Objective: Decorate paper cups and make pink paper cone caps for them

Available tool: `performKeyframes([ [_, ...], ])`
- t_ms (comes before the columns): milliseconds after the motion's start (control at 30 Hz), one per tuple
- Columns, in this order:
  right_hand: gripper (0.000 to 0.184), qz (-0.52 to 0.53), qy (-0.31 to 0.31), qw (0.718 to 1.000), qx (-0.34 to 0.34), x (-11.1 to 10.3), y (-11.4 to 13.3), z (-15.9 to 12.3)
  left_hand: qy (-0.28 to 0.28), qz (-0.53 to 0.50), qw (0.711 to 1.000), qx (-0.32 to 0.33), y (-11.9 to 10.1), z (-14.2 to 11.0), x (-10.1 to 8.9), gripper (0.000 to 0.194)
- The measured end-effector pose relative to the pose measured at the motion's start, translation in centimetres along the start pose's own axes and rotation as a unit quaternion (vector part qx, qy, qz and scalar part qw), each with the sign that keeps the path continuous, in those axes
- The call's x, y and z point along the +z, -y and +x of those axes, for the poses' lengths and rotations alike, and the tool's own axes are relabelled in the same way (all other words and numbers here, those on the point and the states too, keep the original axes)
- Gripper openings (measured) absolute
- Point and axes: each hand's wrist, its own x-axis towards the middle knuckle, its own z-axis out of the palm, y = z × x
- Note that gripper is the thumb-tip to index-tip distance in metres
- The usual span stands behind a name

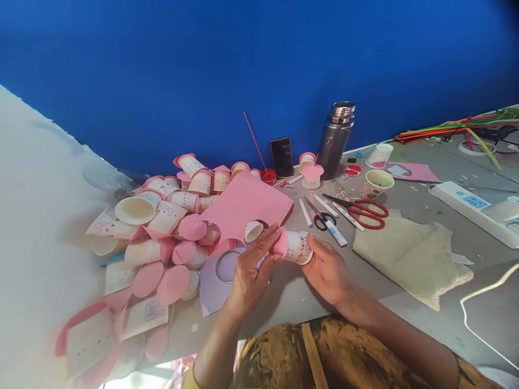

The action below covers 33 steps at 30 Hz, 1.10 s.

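Note:
Between my two hands lies a paper cup (299, 247) on its side, with red and purple marks drawn on its wall. My left hand (254, 267) grips the end that carries a pink paper disc (280, 243), fingers over it and thumb below. On the other side, my right hand (327, 270) holds the cup by its rim end, thumb on top. Just beyond my left fingers sits another small paper cup (253, 231). Close by my left wrist is a lilac paper sheet (208, 292) with a ring (227, 267) on it.
Many decorated cups with pink discs (192, 227) are heaped at left, partly under a cut pink sheet (251, 202). Behind stand a phone (281, 156) and a steel flask (335, 143). Right are red-handled scissors (367, 213), black scissors (323, 219), a cloth (405, 251) and a power strip (474, 210).

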Motion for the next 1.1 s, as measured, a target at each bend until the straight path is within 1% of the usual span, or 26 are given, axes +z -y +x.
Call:
performKeyframes([
  [100,0.033,0.009,-0.002,1.0,0.006,-0.3,0.0,0.1,0.003,0.002,1.0,0.004,-0.3,0.2,0.0,0.043],
  [167,0.032,0.018,0.008,1.0,0.013,-0.5,0.1,0.1,0.003,0.004,1.0,0.012,-0.5,0.3,0.1,0.044],
  [300,0.029,0.065,0.03,0.996,0.053,-1.2,0.3,0.2,-0.002,0.013,0.999,0.036,-0.5,0.4,-0.2,0.047],
  [367,0.023,0.093,0.02,0.993,0.077,-1.7,0.6,0.3,-0.003,0.015,0.998,0.056,-0.4,0.3,-0.5,0.055],
  [433,0.021,0.115,0.013,0.988,0.106,-2.0,1.0,0.3,0.006,0.011,0.997,0.073,-0.2,0.3,-0.7,0.07],
  [500,0.027,0.133,0.016,0.981,0.142,-2.1,1.4,0.3,0.025,0.012,0.996,0.082,-0.2,0.4,-0.8,0.086],
  [567,0.035,0.147,0.022,0.973,0.178,-1.8,1.8,0.3,0.046,0.02,0.994,0.092,-0.4,0.6,-0.6,0.093],
  [633,0.044,0.155,0.027,0.967,0.202,-1.5,1.9,0.3,0.063,0.027,0.992,0.109,-0.5,0.8,-0.2,0.09],
  [733,0.049,0.156,0.029,0.965,0.21,-1.1,1.9,0.3,0.066,0.02,0.989,0.13,-0.7,1.0,0.1,0.087],
  [867,0.049,0.158,0.021,0.963,0.217,-1.1,2.1,0.3,0.067,-0.014,0.992,0.107,-0.7,0.9,0.0,0.085],
  [967,0.05,0.16,0.01,0.961,0.225,-1.0,2.2,0.4,0.068,-0.049,0.993,0.079,-0.8,0.8,-0.2,0.068],
  [1033,0.051,0.15,0.015,0.963,0.221,-0.9,2.2,0.5,0.059,-0.045,0.995,0.072,-0.9,0.9,-0.2,0.056],
  [1100,0.051,0.135,0.025,0.967,0.214,-0.9,2.1,0.6,0.058,-0.03,0.995,0.076,-0.9,1.2,0.0,0.05],
])
